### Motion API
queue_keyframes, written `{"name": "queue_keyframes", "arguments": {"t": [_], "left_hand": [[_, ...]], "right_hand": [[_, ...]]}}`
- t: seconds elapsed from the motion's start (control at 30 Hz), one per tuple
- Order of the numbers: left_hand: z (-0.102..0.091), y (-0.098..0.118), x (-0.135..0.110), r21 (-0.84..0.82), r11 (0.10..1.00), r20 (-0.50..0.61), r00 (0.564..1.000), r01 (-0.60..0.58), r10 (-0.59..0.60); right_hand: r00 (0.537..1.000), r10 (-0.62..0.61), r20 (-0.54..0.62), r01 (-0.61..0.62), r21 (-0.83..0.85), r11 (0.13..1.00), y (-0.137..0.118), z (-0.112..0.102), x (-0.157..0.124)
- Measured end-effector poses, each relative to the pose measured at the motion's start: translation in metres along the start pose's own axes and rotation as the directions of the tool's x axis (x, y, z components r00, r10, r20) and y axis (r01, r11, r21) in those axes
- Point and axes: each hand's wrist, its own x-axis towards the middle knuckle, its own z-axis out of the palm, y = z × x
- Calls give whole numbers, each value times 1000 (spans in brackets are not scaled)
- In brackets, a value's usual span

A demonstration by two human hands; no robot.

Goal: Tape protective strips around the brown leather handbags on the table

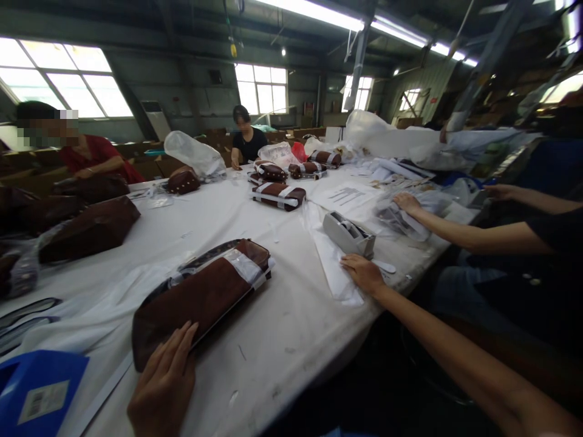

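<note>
A brown handbag [195,297] lies lengthwise on the white-covered counter [273,340] in front of me, a shiny clear band [246,265] around its far end. My left hand [166,382] rests on its near end, fingers stretched out side by side, laid on rather than gripping. My right hand [364,274] reaches out to a crumpled white plastic sleeve [332,267], its fingertips at the edge just beside a grey tape dispenser [347,235]; I cannot tell whether they pinch the plastic.

Because my left hand only rests there, a push could swivel the bag or slide it along the loose covering. The sleeve lies close against the dispenser, so a sharp tug might snag it or drag the dispenser askew, and careless fingers could knock it. A co-worker's hand [409,204] is on clear plastic beyond; reaching farther could bring us into each other's way. More bags [279,195] stand farther up the counter, and a blue plastic object [45,388] with a barcode label sits to my left.
</note>
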Motion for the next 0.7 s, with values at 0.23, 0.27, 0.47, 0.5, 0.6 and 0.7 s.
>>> {"name": "queue_keyframes", "arguments": {"t": [0.23,0.27,0.47,0.5,0.6,0.7], "left_hand": [[1,-2,-2,21,1000,-31,999,9,-8],[1,-2,-1,24,1000,-35,999,13,-12],[-2,-1,1,24,1000,-48,999,19,-17],[-3,-1,2,23,999,-54,998,22,-21],[-4,-2,1,23,999,-77,996,45,-43],[-6,-5,3,19,996,-94,992,83,-81]], "right_hand": [[995,-92,-48,96,92,991,-48,-23,9],[991,-127,-34,130,112,985,-63,-26,4],[763,-385,520,36,560,828,-141,-43,-30],[703,-395,592,-38,585,810,-145,-42,-31],[858,-187,479,-57,451,891,-140,-24,-20],[979,-30,204,3,133,991,-127,11,-8]]}}
